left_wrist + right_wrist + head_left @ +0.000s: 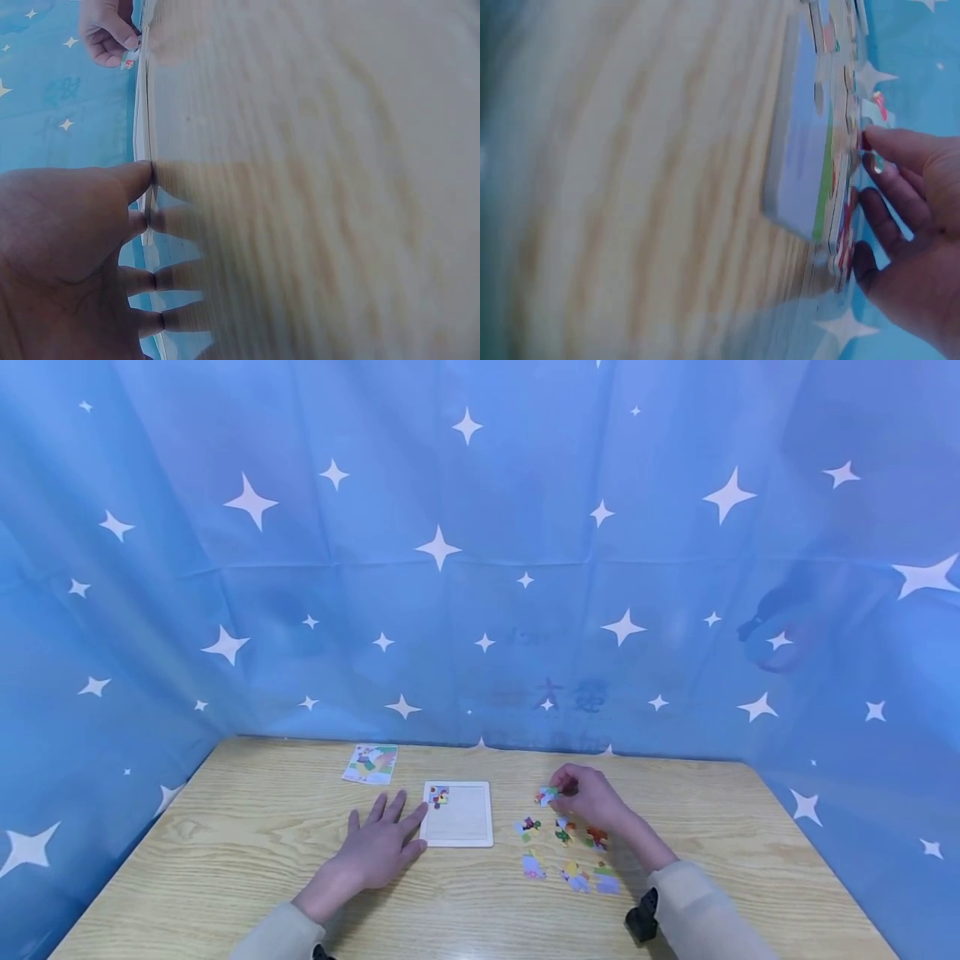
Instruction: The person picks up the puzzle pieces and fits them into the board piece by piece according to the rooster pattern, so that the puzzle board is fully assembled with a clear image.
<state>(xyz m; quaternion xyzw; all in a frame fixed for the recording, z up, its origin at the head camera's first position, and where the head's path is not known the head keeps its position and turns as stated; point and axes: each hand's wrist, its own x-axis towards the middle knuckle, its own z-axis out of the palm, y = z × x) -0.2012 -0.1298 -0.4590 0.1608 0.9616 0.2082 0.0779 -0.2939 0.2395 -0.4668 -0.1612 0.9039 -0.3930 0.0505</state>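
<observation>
Head view: a white puzzle tray is seen lying flat mid-table, with just one small cluster of pieces seated in its far-left corner, the rest of its bed bare. The left hand is laid flat on the wooden table, fingers spread and relaxed, fingertips touching the tray's left edge, nothing gripped. A puzzle piece is pinched by the right hand just right of the tray. Loose pieces are scattered near that wrist. A picture card is parked behind the tray, near the table's far edge. Plenty of bare wood is left along the near edge.
</observation>
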